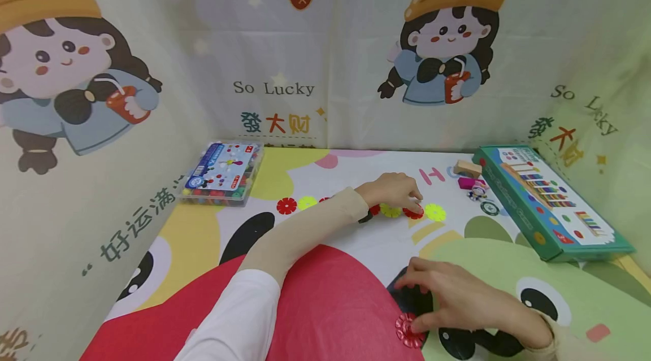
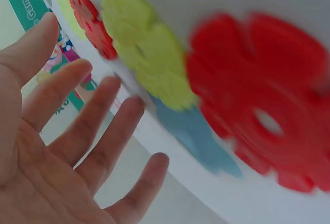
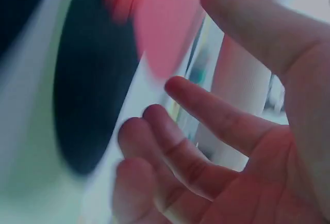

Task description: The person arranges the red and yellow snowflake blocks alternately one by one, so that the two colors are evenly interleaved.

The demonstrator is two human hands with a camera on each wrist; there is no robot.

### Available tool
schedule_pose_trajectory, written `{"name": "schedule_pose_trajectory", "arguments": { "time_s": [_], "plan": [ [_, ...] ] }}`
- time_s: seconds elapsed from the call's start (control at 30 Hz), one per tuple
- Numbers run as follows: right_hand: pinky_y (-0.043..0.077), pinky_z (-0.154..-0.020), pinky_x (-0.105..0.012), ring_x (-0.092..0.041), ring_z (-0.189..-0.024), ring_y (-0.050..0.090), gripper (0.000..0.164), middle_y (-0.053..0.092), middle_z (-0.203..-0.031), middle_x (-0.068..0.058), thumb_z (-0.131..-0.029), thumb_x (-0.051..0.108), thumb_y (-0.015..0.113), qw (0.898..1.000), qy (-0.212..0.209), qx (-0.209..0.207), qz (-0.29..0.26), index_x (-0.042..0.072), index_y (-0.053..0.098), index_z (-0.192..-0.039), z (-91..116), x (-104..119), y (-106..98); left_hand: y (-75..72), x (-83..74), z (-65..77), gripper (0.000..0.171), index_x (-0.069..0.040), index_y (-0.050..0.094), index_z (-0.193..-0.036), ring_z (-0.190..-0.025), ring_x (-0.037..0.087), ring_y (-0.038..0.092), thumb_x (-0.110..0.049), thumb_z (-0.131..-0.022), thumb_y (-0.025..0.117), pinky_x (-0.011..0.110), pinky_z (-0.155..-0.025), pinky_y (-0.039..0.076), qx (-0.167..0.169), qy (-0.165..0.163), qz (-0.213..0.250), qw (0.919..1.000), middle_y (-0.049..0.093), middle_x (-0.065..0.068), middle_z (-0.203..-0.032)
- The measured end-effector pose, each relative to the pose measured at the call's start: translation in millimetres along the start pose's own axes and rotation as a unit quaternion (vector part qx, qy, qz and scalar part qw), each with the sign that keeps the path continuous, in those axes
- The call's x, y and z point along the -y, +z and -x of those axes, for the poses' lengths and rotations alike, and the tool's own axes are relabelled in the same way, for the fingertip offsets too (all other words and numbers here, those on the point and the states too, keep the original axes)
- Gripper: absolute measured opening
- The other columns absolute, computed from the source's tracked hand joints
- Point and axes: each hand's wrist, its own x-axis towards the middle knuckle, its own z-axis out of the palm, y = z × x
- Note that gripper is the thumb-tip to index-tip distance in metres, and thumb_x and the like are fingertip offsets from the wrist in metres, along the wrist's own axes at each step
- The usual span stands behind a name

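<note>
A row of flower-shaped plastic discs, red and yellow by turns, lies across the table, partly hidden by the left arm. My left hand (image 1: 394, 190) hovers over its right part, fingers spread in the left wrist view and holding nothing. Nearest it are a red disc (image 1: 414, 214) and a yellow disc (image 1: 434, 212) at the row's end. Closer to me, my right hand (image 1: 452, 296) has loosely bent, parted fingers. In the head view its thumb tip overlaps the edge of another red flower disc (image 1: 407, 334); whether they touch I cannot tell.
A clear plastic case (image 1: 218, 172) of colored pieces stands at the back left. A green game box (image 1: 554, 203) lies at the right. Beside it are a wooden block (image 1: 467, 169), a small figure (image 1: 477, 190) and a round wheel-like piece (image 1: 490, 208). Printed curtains enclose the table.
</note>
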Motion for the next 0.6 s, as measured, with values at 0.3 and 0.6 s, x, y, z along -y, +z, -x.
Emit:
{"name": "schedule_pose_trajectory", "arguments": {
  "time_s": [0.3,0.6],
  "plan": [
    [0.039,-0.061,-0.016,0.005,-0.076,0.043,0.034,0.047,-0.088,0.019,-0.073,0.059,0.070,0.999,0.025,0.027,0.008,0.036,0.061,-0.097,3.8,15.3,24.6,6.2,-18.1,-12.8,0.052,-0.045,0.051,-0.131,-0.117,0.008,0.044,-0.059,-0.082,0.062,0.041,-0.099,0.031,0.015,0.033,-0.053,0.9979,0.054,-0.023,-0.131],
    [0.039,-0.058,-0.015,0.007,-0.071,0.043,0.029,0.048,-0.087,0.019,-0.076,0.051,0.073,1.000,0.015,0.021,0.009,0.034,0.064,-0.097,5.1,20.5,23.1,8.1,-26.5,-17.3,0.046,-0.044,0.056,-0.125,-0.121,0.005,0.048,-0.055,-0.081,0.065,0.036,-0.092,0.033,0.004,0.013,-0.045,0.9989,0.056,-0.025,-0.128]
  ]
}}
